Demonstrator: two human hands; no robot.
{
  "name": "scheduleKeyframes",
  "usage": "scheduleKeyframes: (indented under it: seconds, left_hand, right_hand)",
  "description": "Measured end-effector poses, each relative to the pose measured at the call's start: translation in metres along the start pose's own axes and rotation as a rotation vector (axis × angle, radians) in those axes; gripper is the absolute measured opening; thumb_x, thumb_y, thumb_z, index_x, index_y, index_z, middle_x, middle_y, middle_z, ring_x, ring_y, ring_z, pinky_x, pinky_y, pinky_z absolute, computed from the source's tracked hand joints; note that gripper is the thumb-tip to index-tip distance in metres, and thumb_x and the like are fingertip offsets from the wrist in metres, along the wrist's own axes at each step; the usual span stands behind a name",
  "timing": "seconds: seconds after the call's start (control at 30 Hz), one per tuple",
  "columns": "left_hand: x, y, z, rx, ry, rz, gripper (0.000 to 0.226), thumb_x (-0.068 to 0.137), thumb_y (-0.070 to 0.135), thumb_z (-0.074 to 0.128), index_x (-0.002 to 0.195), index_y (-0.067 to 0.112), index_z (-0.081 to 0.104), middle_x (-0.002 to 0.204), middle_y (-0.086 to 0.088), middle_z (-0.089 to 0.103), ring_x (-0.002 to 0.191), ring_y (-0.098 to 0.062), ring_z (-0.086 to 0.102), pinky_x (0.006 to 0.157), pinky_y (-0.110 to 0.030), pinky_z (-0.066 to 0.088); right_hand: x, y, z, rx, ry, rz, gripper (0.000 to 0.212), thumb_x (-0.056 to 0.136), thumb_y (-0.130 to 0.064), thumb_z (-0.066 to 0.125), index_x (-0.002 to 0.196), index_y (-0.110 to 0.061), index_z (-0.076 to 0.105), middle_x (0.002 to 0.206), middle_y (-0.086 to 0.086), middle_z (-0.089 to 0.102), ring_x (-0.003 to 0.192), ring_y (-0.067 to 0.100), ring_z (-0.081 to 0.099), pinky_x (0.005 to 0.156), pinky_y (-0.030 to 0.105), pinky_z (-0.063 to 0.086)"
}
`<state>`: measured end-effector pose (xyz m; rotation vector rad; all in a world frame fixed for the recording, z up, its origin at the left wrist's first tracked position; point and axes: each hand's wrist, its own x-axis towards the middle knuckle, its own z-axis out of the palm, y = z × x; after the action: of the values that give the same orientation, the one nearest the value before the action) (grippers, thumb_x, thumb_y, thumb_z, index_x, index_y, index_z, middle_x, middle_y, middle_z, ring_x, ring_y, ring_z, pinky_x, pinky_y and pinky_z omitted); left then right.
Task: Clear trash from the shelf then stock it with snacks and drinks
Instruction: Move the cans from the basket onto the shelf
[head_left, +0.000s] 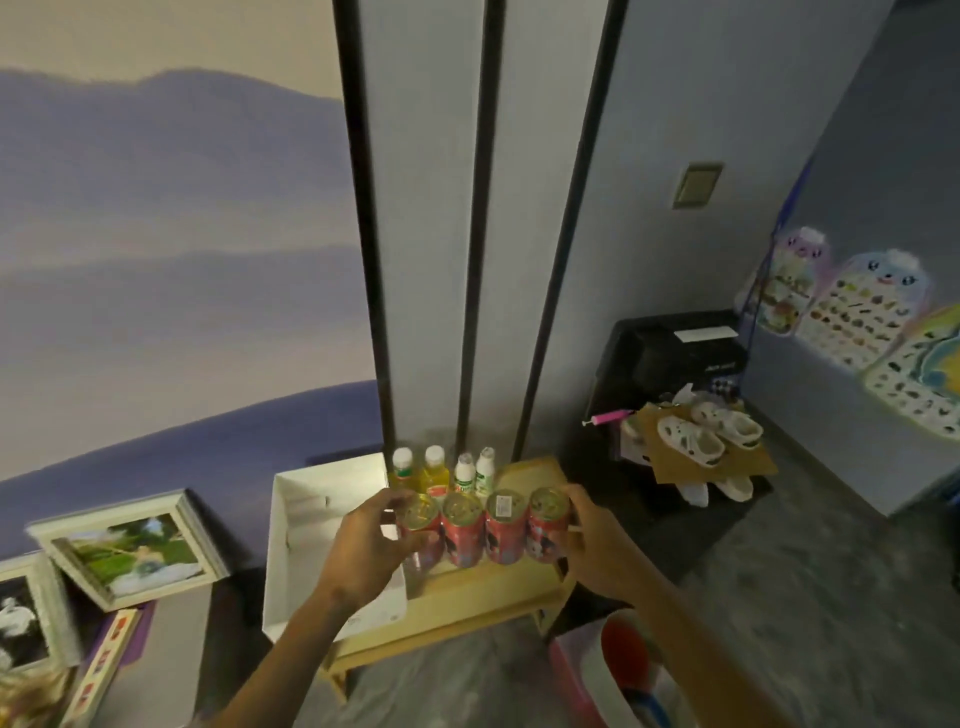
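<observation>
Against the grey panelled wall, the low wooden shelf (535, 470) shows no trash. Four small bottles (447, 473) stand at its back, four red cans (483, 530) in front; my left grip (371, 540) and right grip (592, 535) curl round the row's end cans. Snacks, I judge, remain.

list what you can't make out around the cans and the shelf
Head view: print on the red cans, blurred, partly covered by the left hand and right hand.
Labels on the small bottles: too small.
Under the shelf top: hidden by its board.
The red and white object: cut by the bottom edge.
</observation>
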<state>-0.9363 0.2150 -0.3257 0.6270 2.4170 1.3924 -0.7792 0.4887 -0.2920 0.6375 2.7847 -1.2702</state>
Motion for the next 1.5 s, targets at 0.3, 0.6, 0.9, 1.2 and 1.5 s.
scheduleKeyframes:
  seconds: [0.3, 0.6, 0.9, 1.2, 1.5]
  left_hand:
    - [0.091, -0.065, 0.071, -0.016, 0.102, -0.160, 0.051, 0.086, 0.027, 0.086, 0.125, 0.044, 0.057, 0.111, 0.026, 0.065, 0.106, -0.007, 0.064, 0.094, -0.029, 0.053]
    - [0.139, -0.124, 0.156, 0.070, 0.351, -0.246, 0.049, 0.095, 0.006, 0.073, 0.132, 0.031, 0.054, 0.129, 0.007, 0.066, 0.113, -0.015, 0.065, 0.100, -0.038, 0.058]
    - [0.165, -0.201, 0.209, 0.115, 0.438, -0.394, 0.081, 0.086, 0.007, 0.083, 0.156, 0.012, 0.041, 0.151, -0.012, 0.052, 0.134, -0.031, 0.056, 0.109, -0.039, 0.047]
    - [0.169, -0.227, 0.218, 0.025, 0.481, -0.458, 0.069, 0.096, -0.006, 0.065, 0.158, 0.009, 0.038, 0.156, -0.013, 0.051, 0.145, -0.032, 0.048, 0.118, -0.041, 0.039]
    - [0.171, -0.234, 0.221, 0.014, 0.445, -0.409, 0.072, 0.089, -0.024, 0.053, 0.153, 0.009, 0.043, 0.149, -0.007, 0.048, 0.141, -0.024, 0.046, 0.106, -0.004, 0.031]
  right_hand:
    - [0.134, 0.082, 0.029, -0.003, -0.074, -0.032, 0.047, 0.100, -0.020, 0.064, 0.138, -0.036, 0.041, 0.117, -0.015, 0.067, 0.109, 0.007, 0.067, 0.087, 0.022, 0.057]
    - [0.237, 0.177, 0.088, -0.007, -0.172, -0.226, 0.054, 0.094, -0.002, 0.066, 0.141, -0.021, 0.047, 0.112, -0.016, 0.069, 0.105, 0.001, 0.067, 0.084, 0.016, 0.055]
    - [0.285, 0.236, 0.153, 0.053, -0.242, -0.198, 0.064, 0.091, 0.001, 0.066, 0.146, -0.023, 0.043, 0.119, -0.016, 0.066, 0.113, -0.004, 0.061, 0.094, 0.012, 0.050]
    - [0.303, 0.244, 0.186, 0.078, -0.241, -0.183, 0.067, 0.089, 0.007, 0.061, 0.148, -0.020, 0.044, 0.128, -0.002, 0.067, 0.121, 0.013, 0.063, 0.107, 0.039, 0.052]
    - [0.295, 0.257, 0.197, 0.108, -0.234, -0.147, 0.059, 0.095, 0.000, 0.065, 0.147, -0.019, 0.045, 0.129, -0.003, 0.067, 0.120, 0.008, 0.063, 0.106, 0.039, 0.051]
